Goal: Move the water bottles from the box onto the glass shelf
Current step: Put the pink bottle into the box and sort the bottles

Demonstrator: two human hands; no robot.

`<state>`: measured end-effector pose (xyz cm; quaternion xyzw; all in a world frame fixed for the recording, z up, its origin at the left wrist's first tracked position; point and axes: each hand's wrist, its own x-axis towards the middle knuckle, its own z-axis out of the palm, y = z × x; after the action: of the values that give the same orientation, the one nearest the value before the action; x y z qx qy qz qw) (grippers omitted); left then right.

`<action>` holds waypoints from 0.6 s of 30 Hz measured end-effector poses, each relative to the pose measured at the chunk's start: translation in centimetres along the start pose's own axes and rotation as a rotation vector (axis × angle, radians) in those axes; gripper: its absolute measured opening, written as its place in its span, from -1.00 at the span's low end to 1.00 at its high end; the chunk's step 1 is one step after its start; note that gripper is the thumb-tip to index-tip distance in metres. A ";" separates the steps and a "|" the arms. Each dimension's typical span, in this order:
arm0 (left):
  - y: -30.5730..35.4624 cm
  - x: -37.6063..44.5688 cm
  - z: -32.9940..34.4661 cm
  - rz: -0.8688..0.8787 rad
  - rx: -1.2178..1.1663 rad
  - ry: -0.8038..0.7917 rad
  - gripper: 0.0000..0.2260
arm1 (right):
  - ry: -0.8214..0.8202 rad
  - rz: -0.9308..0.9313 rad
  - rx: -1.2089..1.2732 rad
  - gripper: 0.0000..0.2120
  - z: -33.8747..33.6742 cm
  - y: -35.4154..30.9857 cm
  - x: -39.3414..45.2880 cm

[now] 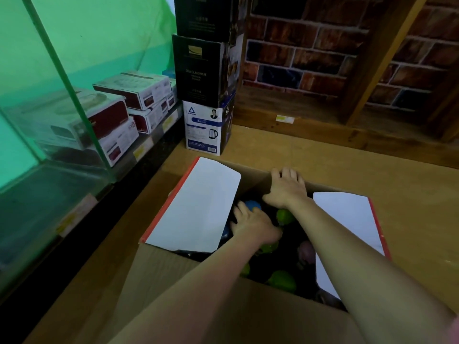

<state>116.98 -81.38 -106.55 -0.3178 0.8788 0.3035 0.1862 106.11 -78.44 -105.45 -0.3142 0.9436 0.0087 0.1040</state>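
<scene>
My left hand (253, 223) curls around a blue bottle (252, 205) inside the box (173, 281) while my right hand (288, 187) presses flat on the far flap, probably to steady it.

1. We look down into an open cardboard box (159, 276) on a tan floor, its white-lined flaps folded out to either side.
2. Our left hand (253, 224) reaches inside, fingers against a blue bottle cap (252, 205); whether it grips we cannot tell.
3. Our right hand (286, 188) rests with fingers spread on the box's far edge.
4. Green caps (284, 216) and one pale pink cap (306, 250) show in the dark interior.
5. To the left stands a glass shelf (74, 115) holding red-and-white cartons (139, 91).
6. Beyond the box, a kettle carton (206, 129) carries two black cartons (201, 70) against a brick-patterned wall (310, 45).
</scene>
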 end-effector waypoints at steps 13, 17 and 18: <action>-3.5 -2.5 -5.6 0.008 0.369 0.534 -0.13 | 0.045 -0.255 0.070 -0.16 -0.5 -4.4 -3.8; -8.0 -2.3 -7.4 -0.135 0.440 0.482 -0.23 | 0.051 -0.379 0.104 -0.16 -0.5 -9.2 -3.7; -9.0 -2.3 -7.5 -0.147 0.440 0.449 -0.27 | 0.030 -0.397 0.116 -0.16 -0.1 -10.2 -3.7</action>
<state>123.65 -90.73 -103.50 -0.3914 0.9172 0.0141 0.0731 115.07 -84.45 -104.10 -0.4876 0.8635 -0.0710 0.1075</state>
